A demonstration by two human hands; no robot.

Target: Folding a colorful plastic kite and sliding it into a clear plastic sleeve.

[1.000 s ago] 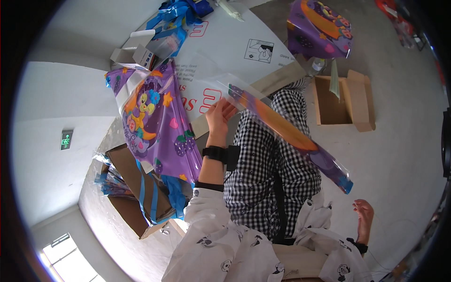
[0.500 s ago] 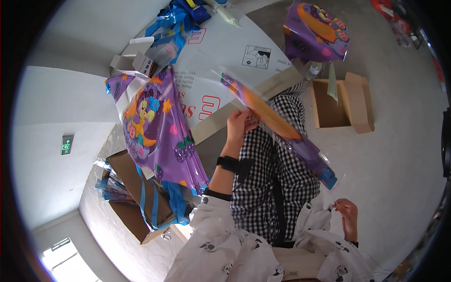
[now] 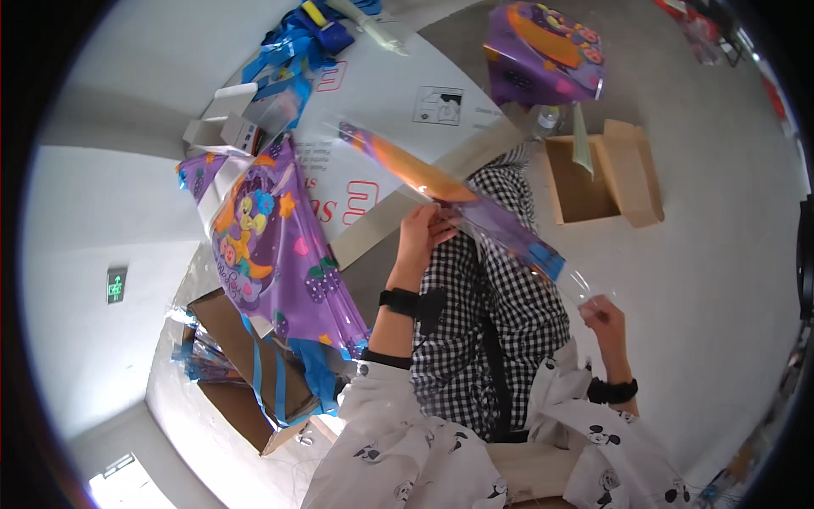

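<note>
A purple and orange printed sheet, folded into a long strip, lies in a clear plastic sleeve slanting across my lap. My left hand is closed on the sleeve's near edge around its middle, thumb and fingers pinching the film. At the lower right, the clear plastic sleeve runs past the strip's blue end, and my right hand pinches its tip with curled fingers. Left of my left arm hangs a larger purple sheet with cartoon figures, stars and berries.
A grey-white printed board spans ahead, bearing blue straps and a small white box. An open brown carton and bottle are at right, another purple sheet beyond. A carton with packets stands left.
My right hand has moved up and forward, gripping the sleeve's end. The folded strip has shifted up and left. My left hand stays near its middle.
</note>
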